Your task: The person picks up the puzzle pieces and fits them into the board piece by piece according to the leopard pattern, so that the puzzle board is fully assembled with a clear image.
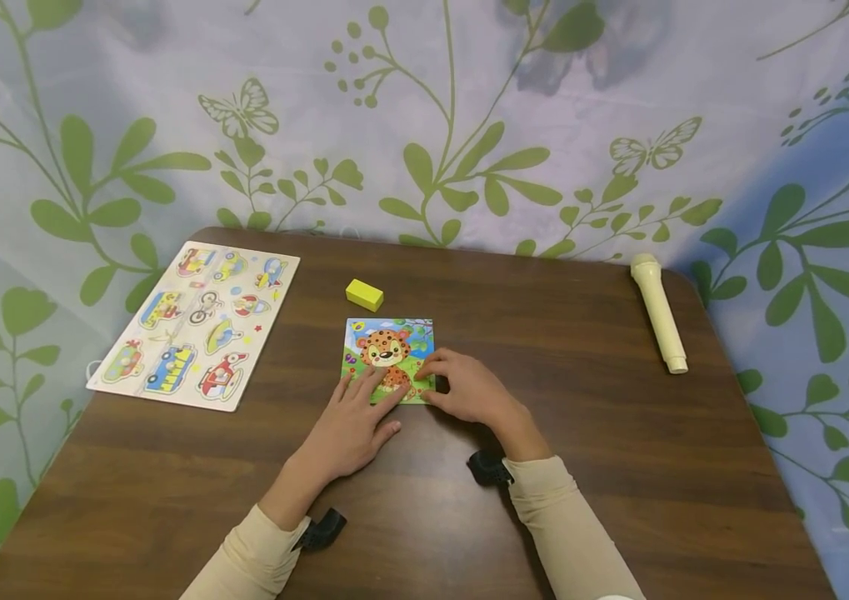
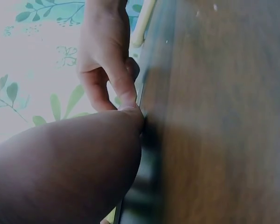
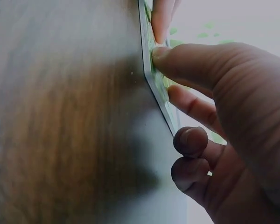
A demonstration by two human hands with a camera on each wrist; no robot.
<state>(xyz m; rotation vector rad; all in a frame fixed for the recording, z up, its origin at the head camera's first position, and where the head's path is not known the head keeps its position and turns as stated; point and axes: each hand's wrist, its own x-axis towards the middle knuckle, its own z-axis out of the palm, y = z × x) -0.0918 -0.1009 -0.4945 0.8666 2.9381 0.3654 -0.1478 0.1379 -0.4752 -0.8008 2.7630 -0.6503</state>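
Observation:
A small square board (image 1: 397, 342) with a cartoon leopard picture lies flat on the table; whether it is cut into pieces is too small to tell. My left hand (image 1: 349, 429) lies over its lower left part, fingers extended onto the picture and thumb out to the side. At its lower right edge, my right hand (image 1: 472, 389) touches the surface with bent thumb and index finger, a gap between them. The right wrist view shows the right thumb (image 3: 186, 60) on the board's face near a corner, other fingers curling beside the edge.
Behind the board sits a yellow block (image 1: 364, 295). To the left lies a pale vehicle puzzle board (image 1: 192, 325). A cream microphone-shaped object (image 1: 660, 317) lies at the far right. The brown table (image 1: 544, 317) backs onto a leaf-patterned curtain (image 1: 304, 100).

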